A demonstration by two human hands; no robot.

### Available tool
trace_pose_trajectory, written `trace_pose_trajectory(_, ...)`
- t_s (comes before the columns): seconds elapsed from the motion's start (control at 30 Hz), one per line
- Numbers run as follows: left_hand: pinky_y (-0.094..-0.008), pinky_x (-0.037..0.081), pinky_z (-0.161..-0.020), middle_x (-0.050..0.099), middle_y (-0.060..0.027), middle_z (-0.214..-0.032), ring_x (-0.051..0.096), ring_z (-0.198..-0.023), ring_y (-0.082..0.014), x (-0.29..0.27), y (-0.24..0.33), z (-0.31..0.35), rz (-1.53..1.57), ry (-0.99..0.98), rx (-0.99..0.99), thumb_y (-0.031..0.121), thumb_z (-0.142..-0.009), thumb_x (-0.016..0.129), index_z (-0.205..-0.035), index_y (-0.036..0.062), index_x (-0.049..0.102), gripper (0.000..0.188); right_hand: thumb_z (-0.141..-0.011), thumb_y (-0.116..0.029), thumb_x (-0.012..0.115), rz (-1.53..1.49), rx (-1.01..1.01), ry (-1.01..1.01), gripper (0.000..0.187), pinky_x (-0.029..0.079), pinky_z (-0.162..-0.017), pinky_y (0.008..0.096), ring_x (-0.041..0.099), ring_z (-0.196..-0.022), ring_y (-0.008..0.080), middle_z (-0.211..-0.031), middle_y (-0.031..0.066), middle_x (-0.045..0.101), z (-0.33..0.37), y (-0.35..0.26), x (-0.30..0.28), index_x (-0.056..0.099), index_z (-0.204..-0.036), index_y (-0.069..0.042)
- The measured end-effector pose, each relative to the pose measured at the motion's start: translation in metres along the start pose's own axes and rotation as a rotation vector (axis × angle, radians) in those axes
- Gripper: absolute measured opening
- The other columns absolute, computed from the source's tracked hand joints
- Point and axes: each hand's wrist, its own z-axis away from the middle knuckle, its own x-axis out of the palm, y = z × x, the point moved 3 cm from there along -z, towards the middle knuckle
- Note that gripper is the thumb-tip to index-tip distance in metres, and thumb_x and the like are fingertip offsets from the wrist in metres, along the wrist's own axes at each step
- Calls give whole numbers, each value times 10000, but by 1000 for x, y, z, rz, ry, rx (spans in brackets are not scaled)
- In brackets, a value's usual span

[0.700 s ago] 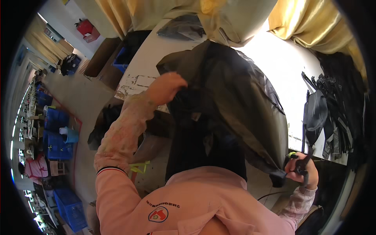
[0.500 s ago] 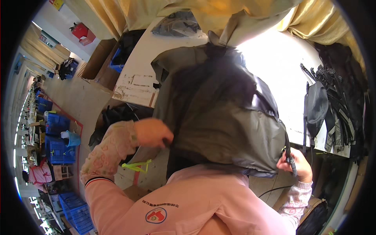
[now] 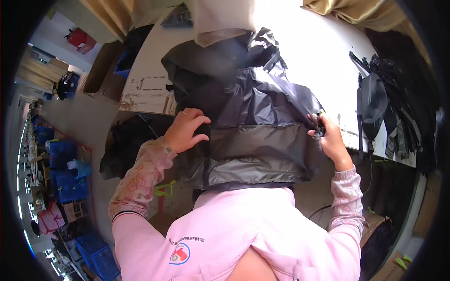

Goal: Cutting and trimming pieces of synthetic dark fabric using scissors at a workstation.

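A large piece of thin black and dark grey fabric point(image 3: 253, 145), sewn in panels, is spread over the table's near edge and hangs in front of my body. At its left side is my left hand point(image 3: 187, 129), fingers curved with thumb and fingertips apart, holding nothing visible. My right hand point(image 3: 330, 136) is closed around a small dark object point(image 3: 318, 125) at the fabric's right edge. Its exact kind is too small to make out. The fabric's far end is bunched and shiny near the table's middle.
On the right of the white table point(image 3: 323, 47) lie a dark pouch point(image 3: 374, 98) and several black straps point(image 3: 398, 117). A yellow curtain point(image 3: 370, 14) hangs behind. Dark fabric point(image 3: 124, 145) sits below left; blue crates point(image 3: 65, 154) stand farther left.
My right hand has moved up and left, with the small dark object. My left hand has risen and its fingers have spread. The fabric has shifted, its shiny panel now lying across the middle.
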Motion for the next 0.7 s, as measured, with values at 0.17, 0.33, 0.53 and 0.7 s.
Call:
trace_pose_trajectory(0.17,-399,435,-874,569,-117,-1066,523,-1005,-332,11,-7,-3,9,-54,44,93,-720,776,-880,60,556,274,-821,27,643,147,46,47,140,494,-681,301,609,-729,155,-767,73,639,-3,36,14,533,-901,-5)
trace_pose_trajectory(0.33,-251,412,-703,510,-12,-844,493,-780,-112,-1,-30,10,663,-163,-237,23,-811,700,-865,61,463,245,-839,-22,662,-66,156,9,134,480,-690,277,586,-729,117,-775,54,637,-5,31,-10,535,-880,-6)
trace_pose_trajectory(0.53,-239,417,-700,521,4,-859,499,-782,-80,-4,-38,6,821,-231,-389,118,-876,676,-962,54,514,194,-793,-13,703,-165,189,-115,191,460,-670,259,548,-706,97,-765,31,592,-13,22,-10,523,-854,-6)
trace_pose_trajectory(0.7,-395,459,-847,601,-125,-984,562,-951,-326,13,47,-51,192,8,189,265,-802,743,-1017,53,611,330,-776,-17,721,-89,181,-136,197,446,-652,252,533,-697,83,-763,28,588,-9,14,-7,531,-829,-18)
